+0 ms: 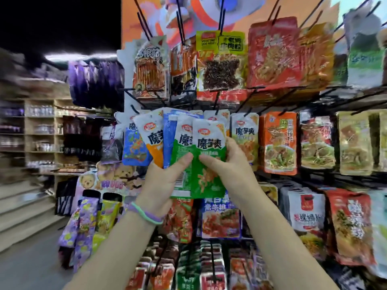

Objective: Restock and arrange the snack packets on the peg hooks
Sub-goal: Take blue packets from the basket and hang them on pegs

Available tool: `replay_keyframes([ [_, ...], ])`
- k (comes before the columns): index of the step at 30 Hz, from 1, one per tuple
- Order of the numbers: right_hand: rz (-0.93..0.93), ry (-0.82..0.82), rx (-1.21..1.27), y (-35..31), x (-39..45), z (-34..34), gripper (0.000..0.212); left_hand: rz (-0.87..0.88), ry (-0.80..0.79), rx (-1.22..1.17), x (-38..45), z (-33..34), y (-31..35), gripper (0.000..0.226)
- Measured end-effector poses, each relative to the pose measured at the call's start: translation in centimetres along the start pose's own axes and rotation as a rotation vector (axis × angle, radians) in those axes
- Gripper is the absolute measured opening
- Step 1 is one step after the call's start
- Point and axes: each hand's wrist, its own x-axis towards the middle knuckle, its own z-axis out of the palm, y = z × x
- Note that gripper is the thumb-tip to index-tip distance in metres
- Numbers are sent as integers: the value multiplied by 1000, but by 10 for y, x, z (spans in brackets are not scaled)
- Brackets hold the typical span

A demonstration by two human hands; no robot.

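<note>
Head view: left hand (pixel 165 181) and right hand (pixel 228 164) gripping fanned white-topped foil snack packets (pixel 207 164), green foremost, before crowded black wire peg hooks (pixel 217 105); open aisle floor (pixel 31 258) at left.

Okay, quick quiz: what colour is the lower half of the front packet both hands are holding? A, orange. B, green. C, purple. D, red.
B: the front packet, pinched by the left hand and the right hand, is white on top and green below.
</note>
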Motion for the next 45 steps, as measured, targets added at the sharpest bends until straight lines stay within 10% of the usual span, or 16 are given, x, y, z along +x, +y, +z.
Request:
replay_keyframes([
  [4, 9, 116, -71, -3, 34, 0, 105, 43, 148, 52, 15, -11, 7, 34],
  [8, -163, 160, -156, -15, 55, 6, 51, 57, 115, -20, 26, -29, 11, 74],
  [11, -303, 167, -293, -23, 68, 21, 18, 90, 113, -80, 31, -41, 12, 34],
  [14, -407, 176, -328, -27, 77, 33, 42, 24, 40, -84, 33, -47, 14, 57],
  [19, -516, 183, -409, -30, 92, 47, 16, 15, -3, -120, 36, -52, 21, 43],
  [39, -429, 266, -482, -33, 103, 54, 16, -47, -110, -197, 53, -63, 13, 24],
  [45, -291, 195, -814, -20, 101, 48, 38, -41, -82, -202, 56, -63, 11, 73],
])
